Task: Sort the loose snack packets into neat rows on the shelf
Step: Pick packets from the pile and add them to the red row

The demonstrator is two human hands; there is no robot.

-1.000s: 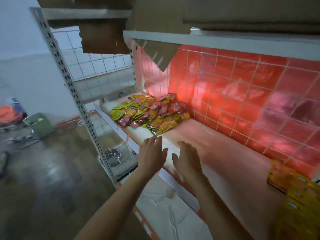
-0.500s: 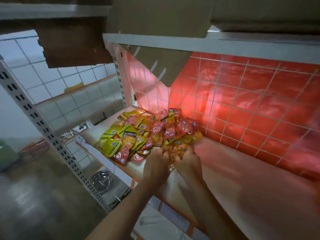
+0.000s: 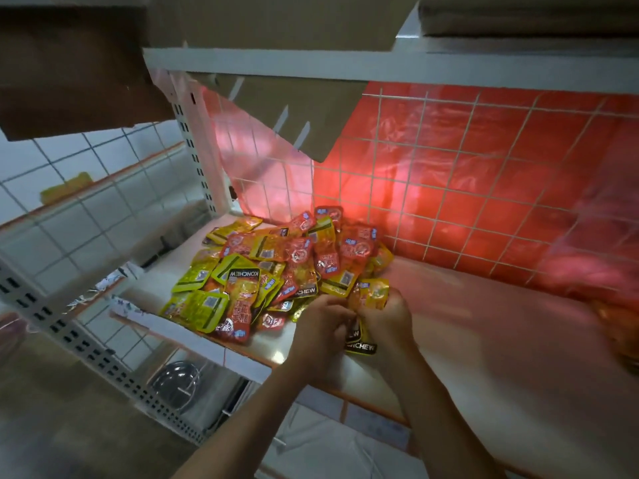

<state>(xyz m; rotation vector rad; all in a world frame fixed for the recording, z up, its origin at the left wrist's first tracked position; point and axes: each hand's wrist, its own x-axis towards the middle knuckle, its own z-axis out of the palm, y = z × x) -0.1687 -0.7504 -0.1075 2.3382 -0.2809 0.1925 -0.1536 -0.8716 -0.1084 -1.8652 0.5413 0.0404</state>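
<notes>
Obs.: The heap of snack packets (image 3: 276, 271) lies loose on the left rear part of the shelf (image 3: 484, 323), yellow and red mixed and overlapping at all angles. Its far side touches the wire grid (image 3: 449, 167), which is backed with red sheet. No ordered row shows anywhere in view. There is a blurred orange mass (image 3: 619, 323) at the right edge; cannot tell what it is.

Hands: The left hand (image 3: 320, 328) and right hand (image 3: 389, 321) are close together at the near edge of the heap, knuckles up and fingers curled inward. Both grip one bunch of yellow packets (image 3: 370, 293). Packet tops stand out above the right hand, and black KONCHEW strips stick out below, near the shelf's front edge. The count in the bunch is not readable.

Step (judged): gathering and squaring a first bunch out of the heap. The task is at an early stage, with nearly all packets unsorted.

Next (judged): even up the bunch's edges with faces one way, then set it down on the shelf to the right of the heap as the start of a row. The foil looks slick, so a firm pinch is needed or packets may slip over the front edge.
</notes>
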